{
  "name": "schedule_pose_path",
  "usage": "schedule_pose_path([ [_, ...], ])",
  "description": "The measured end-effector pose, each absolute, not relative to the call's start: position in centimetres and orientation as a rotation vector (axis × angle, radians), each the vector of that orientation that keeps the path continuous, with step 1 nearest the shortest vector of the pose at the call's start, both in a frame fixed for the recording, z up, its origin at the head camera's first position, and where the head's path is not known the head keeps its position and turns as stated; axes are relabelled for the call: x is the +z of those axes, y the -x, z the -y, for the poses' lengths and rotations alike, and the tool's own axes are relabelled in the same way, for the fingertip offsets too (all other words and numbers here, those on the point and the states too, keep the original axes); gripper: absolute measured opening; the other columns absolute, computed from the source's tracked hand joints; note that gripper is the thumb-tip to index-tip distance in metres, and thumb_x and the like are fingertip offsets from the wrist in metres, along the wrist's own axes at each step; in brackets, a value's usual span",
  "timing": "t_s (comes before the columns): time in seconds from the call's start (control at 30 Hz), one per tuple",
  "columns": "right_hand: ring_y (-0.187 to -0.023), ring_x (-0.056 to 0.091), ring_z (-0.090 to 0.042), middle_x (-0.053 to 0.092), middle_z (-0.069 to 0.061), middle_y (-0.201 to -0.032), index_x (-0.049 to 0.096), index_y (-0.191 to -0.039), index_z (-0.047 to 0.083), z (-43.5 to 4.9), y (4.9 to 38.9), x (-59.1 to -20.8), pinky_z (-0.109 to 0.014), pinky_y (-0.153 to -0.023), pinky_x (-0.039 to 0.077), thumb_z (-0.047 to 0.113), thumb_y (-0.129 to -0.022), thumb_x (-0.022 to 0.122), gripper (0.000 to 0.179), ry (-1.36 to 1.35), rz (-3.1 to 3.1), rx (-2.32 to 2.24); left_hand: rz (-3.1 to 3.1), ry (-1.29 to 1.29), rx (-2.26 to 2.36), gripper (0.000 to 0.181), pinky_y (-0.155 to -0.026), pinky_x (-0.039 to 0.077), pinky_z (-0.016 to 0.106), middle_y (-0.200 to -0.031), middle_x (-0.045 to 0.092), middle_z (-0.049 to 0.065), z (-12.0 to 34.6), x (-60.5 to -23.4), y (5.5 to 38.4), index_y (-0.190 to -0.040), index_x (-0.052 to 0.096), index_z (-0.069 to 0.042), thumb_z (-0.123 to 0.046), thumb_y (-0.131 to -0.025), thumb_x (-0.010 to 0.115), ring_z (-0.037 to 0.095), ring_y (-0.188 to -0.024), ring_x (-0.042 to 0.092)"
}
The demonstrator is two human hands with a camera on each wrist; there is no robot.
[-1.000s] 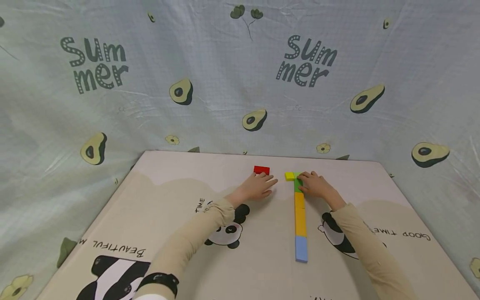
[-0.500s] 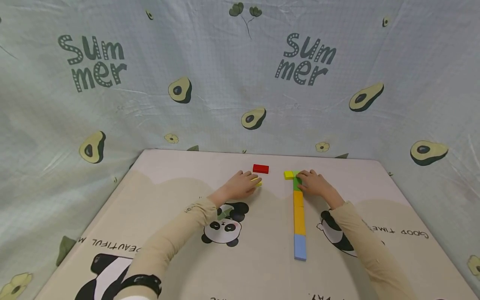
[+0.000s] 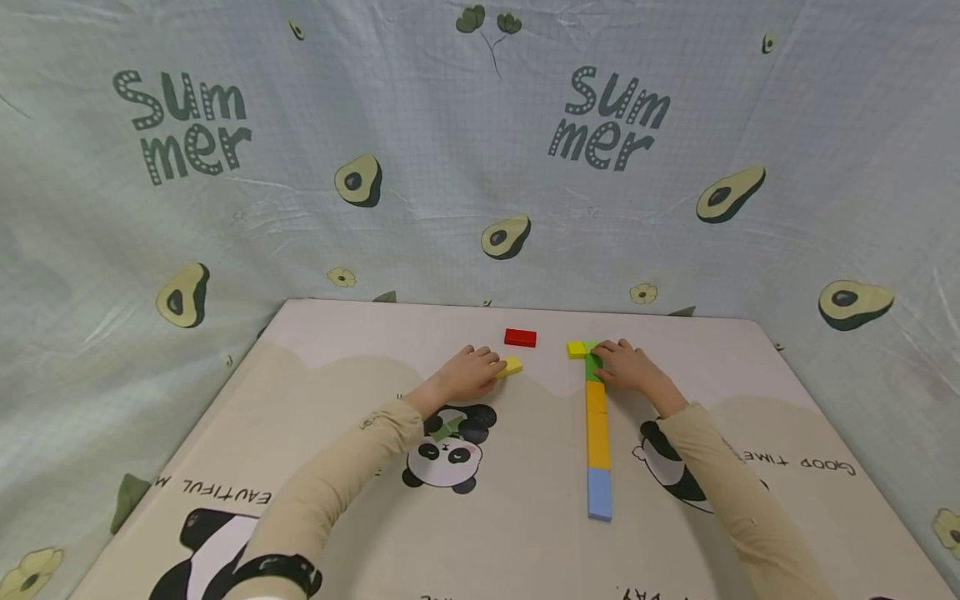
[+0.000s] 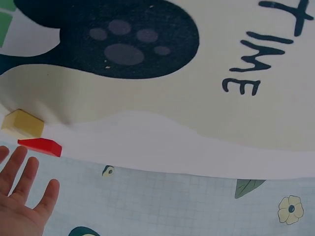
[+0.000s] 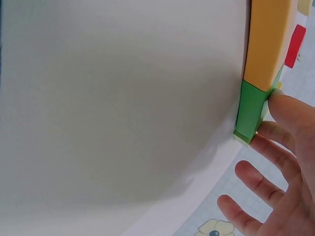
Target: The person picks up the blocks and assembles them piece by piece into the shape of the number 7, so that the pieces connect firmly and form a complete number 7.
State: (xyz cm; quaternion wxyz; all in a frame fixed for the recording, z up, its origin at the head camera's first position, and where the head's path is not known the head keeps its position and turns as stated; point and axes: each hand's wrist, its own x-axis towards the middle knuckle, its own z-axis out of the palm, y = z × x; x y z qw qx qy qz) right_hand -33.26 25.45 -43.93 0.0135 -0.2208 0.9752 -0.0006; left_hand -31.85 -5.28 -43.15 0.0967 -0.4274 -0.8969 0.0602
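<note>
My left hand [image 3: 471, 372] is low over the table, fingertips at the left end of a yellow block [image 3: 513, 366]. In the left wrist view its visible fingers [image 4: 25, 183] are spread and fairly straight; the thumb is out of sight. My right hand [image 3: 628, 367] rests at the far end of a row of blocks, thumb and index finger touching the green block [image 5: 251, 109], other fingers spread. The row runs toward me from a light green block [image 5: 242, 137] through green and orange blocks [image 3: 597, 433] to a blue block [image 3: 599, 493]. A small yellow block [image 3: 576, 350] adjoins its far left.
A red block [image 3: 521, 337] lies near the table's back edge, between the hands and farther away. The tabletop [image 3: 510, 533] bears printed pandas and lettering. Behind it hangs a curtain [image 3: 420, 125] with avocado prints.
My left hand has moved left from near the red block to the yellow block, uncovering the red block and then part of the yellow one. The right hand and the row stay put.
</note>
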Motion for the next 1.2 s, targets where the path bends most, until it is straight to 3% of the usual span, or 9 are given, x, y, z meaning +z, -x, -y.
schedule_pose_path([
  [0.97,-0.103,0.047,-0.038,0.049,-0.019,-0.124,0.051,-0.121,0.0,-25.6,33.2,-44.0,-0.052,-0.076,0.043,0.025,-0.088,0.054,0.042,0.7,-3.048,-0.016,2.609,1.252,0.193,0.017,-0.075,0.044,0.032,-0.101,0.056,0.005,5.0,-44.6,31.8,-0.104,0.056,-0.016,-0.021,-0.089,0.052,0.019,-0.094,0.051],
  [1.2,-0.104,0.047,-0.038,0.049,-0.018,-0.124,0.051,-0.121,0.001,-25.7,33.3,-44.1,-0.052,-0.077,0.044,0.026,-0.088,0.054,0.042,0.697,-3.045,-0.008,2.669,1.2,0.161,0.017,-0.08,0.043,0.04,-0.101,0.055,0.008,4.3,-44.5,32.1,-0.106,0.054,-0.018,-0.021,-0.089,0.053,0.022,-0.097,0.05],
])
